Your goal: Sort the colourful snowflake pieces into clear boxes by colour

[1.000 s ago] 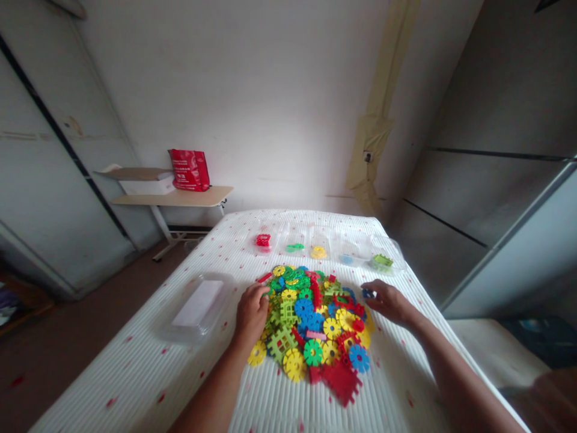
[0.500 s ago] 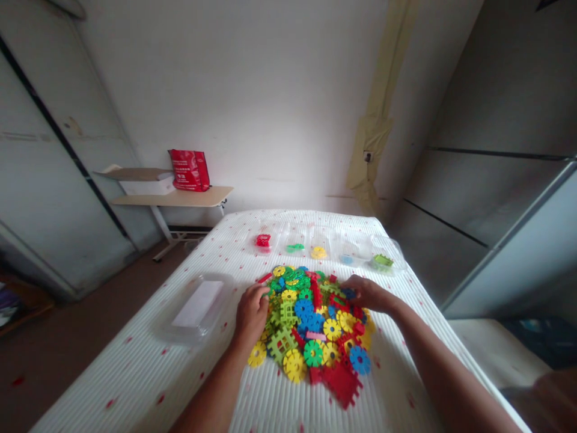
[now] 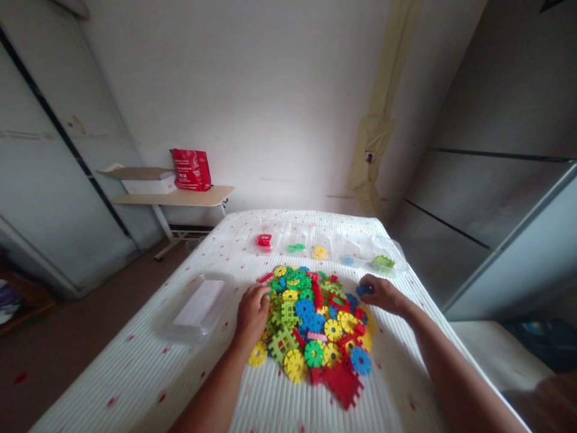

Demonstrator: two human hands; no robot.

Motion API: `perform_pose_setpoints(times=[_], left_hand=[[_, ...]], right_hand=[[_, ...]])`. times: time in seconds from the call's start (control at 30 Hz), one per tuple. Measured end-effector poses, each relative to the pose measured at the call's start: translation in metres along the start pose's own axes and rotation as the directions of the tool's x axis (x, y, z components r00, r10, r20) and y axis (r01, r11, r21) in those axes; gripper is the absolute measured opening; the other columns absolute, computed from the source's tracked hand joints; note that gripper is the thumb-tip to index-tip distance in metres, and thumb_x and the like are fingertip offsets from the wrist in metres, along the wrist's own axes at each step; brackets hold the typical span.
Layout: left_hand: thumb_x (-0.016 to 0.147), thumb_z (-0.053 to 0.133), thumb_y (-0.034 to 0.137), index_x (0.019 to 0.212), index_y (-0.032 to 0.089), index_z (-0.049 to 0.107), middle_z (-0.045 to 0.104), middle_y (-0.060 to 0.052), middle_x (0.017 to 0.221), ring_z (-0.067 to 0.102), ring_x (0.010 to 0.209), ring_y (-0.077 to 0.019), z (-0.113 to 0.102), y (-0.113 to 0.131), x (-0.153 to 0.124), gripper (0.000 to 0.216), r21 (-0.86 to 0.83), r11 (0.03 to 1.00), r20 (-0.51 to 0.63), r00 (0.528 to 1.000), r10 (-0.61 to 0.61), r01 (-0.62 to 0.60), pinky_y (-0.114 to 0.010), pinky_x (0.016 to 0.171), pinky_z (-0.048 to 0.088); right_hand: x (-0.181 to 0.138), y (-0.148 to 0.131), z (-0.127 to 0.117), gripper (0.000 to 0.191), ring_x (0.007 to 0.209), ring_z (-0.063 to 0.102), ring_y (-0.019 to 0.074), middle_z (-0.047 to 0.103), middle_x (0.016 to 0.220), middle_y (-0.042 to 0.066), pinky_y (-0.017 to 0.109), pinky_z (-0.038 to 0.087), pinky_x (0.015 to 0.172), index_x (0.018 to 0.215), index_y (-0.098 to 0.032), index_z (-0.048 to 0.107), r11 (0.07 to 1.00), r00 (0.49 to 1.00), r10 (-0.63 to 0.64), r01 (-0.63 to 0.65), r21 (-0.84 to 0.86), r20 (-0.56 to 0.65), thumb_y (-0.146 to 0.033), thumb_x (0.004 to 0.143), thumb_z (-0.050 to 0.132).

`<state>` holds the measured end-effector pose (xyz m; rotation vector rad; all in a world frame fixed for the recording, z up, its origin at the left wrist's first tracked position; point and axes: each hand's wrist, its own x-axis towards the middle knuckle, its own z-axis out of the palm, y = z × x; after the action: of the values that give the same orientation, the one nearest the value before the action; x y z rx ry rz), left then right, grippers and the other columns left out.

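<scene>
A heap of plastic building pieces [image 3: 305,308] in yellow, green, blue and red, some notched discs and some toothed squares, lies on the cloth between my hands. My right hand [image 3: 384,294] is at the heap's far right side, its fingers closed on a blue notched disc [image 3: 364,290]. At the left edge of the heap rests my left hand [image 3: 252,310], fingers curled together. A bit of a green piece [image 3: 267,294] shows at its fingertips; the rest is hidden. A red strip [image 3: 265,278] lies just beyond that hand.
Beyond the heap stands a row of clear containers with red pieces [image 3: 264,240], green pieces [image 3: 296,248], yellow discs [image 3: 320,252], a blue disc [image 3: 347,260] and light-green squares [image 3: 384,261]. A clear lid-like tray [image 3: 198,334] with white paper lies left.
My right hand has moved a little right, off the heap, with the blue disc now showing in its fingers. My left hand has stayed in place.
</scene>
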<state>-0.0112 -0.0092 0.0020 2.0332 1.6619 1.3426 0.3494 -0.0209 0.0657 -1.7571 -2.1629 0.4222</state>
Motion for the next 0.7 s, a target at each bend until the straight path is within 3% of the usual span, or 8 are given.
perform_pose_setpoints(times=[0.13, 0.27, 0.47, 0.57, 0.7], left_hand=[[0.074, 0.043, 0.015, 0.085, 0.020, 0.064, 0.064, -0.006, 0.096, 0.058, 0.095, -0.0200, 0.001, -0.001, 0.000, 0.024, 0.005, 1.000, 0.016, 1.000, 0.005, -0.005, -0.038, 0.090, 0.046], [0.074, 0.043, 0.015, 0.086, 0.021, 0.063, 0.064, -0.005, 0.094, 0.058, 0.094, -0.0197, 0.003, -0.003, 0.000, 0.024, 0.010, 1.000, 0.009, 1.000, 0.011, -0.011, -0.038, 0.090, 0.047], [0.077, 0.042, 0.017, 0.088, 0.020, 0.063, 0.064, -0.007, 0.097, 0.057, 0.096, -0.0198, 0.002, -0.004, -0.001, 0.024, 0.013, 1.000, 0.025, 0.999, 0.027, -0.027, -0.039, 0.091, 0.046], [0.077, 0.042, 0.018, 0.088, 0.019, 0.063, 0.063, -0.007, 0.098, 0.058, 0.096, -0.0200, 0.002, -0.004, -0.001, 0.024, 0.009, 0.999, 0.019, 0.999, 0.036, -0.036, -0.039, 0.092, 0.046], [0.076, 0.042, 0.017, 0.086, 0.019, 0.064, 0.064, -0.007, 0.096, 0.058, 0.095, -0.0208, 0.002, -0.002, -0.001, 0.024, 0.006, 1.000, 0.005, 1.000, 0.028, -0.028, -0.039, 0.091, 0.046]], right_hand=[[-0.025, -0.001, -0.014, 0.021, 0.062, 0.055, 0.0140, 0.065, 0.074, 0.002, 0.023, 0.040, 0.058, 0.085, -0.019, 0.060, 0.996, 0.998, -0.016, 0.021, -0.085, 0.056, -0.020, 0.065, 0.055], [-0.042, -0.025, -0.013, 0.018, 0.062, 0.057, 0.0149, 0.066, 0.074, 0.002, 0.023, 0.036, 0.055, 0.082, -0.021, 0.062, 0.990, 0.989, -0.028, 0.048, -0.133, 0.147, -0.021, 0.065, 0.058], [-0.031, -0.066, 0.001, 0.021, 0.072, 0.060, 0.0172, 0.067, 0.087, 0.006, 0.023, 0.039, 0.061, 0.091, -0.021, 0.060, 0.977, 0.983, -0.120, 0.141, -0.161, 0.136, -0.027, 0.071, 0.057], [-0.023, -0.066, 0.000, 0.021, 0.071, 0.060, 0.0163, 0.067, 0.087, 0.005, 0.023, 0.039, 0.061, 0.092, -0.022, 0.059, 0.976, 0.989, -0.118, 0.131, -0.173, 0.084, -0.027, 0.072, 0.055], [-0.028, -0.046, -0.007, 0.021, 0.066, 0.059, 0.0150, 0.067, 0.080, 0.003, 0.023, 0.039, 0.057, 0.093, -0.023, 0.059, 0.989, 0.999, -0.049, 0.050, -0.139, 0.012, -0.030, 0.073, 0.055]])
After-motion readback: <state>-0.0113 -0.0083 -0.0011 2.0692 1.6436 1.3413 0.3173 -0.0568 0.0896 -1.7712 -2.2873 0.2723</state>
